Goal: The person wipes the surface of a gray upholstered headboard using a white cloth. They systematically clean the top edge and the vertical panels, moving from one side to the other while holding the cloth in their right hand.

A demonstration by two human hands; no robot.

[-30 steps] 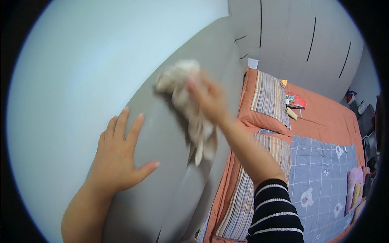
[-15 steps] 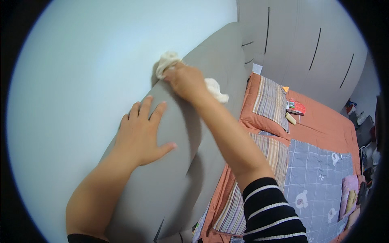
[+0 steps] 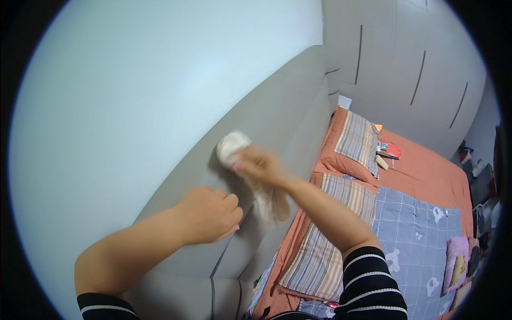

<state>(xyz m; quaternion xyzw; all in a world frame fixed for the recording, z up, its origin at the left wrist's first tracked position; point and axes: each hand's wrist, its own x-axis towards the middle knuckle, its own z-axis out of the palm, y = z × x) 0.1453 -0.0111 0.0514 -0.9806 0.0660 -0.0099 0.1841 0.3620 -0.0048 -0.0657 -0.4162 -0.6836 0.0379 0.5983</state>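
My right hand (image 3: 262, 166) grips a cream-white cloth (image 3: 232, 147), bunched in front of its fingers against the face of the grey padded headboard (image 3: 277, 101). The loose end of the cloth hangs below that hand, smeared by motion. To its lower left, my left hand (image 3: 212, 214) is closed, the fingers curled in and nothing showing in them. It is in front of the headboard; whether it touches the padding I cannot tell.
A pale wall (image 3: 133, 96) rises behind the headboard. The bed at right has an orange sheet (image 3: 426, 165), striped pillows (image 3: 354, 136) and a grey-blue checked blanket (image 3: 416, 213). A red fan-shaped thing (image 3: 393, 151) lies beside the far pillow. Tall wardrobe doors (image 3: 394, 64) stand beyond.
My right hand has brought the cloth from the headboard's top edge down onto its front face. My left hand, spread flat on the headboard before, has moved lower right and curled closed.
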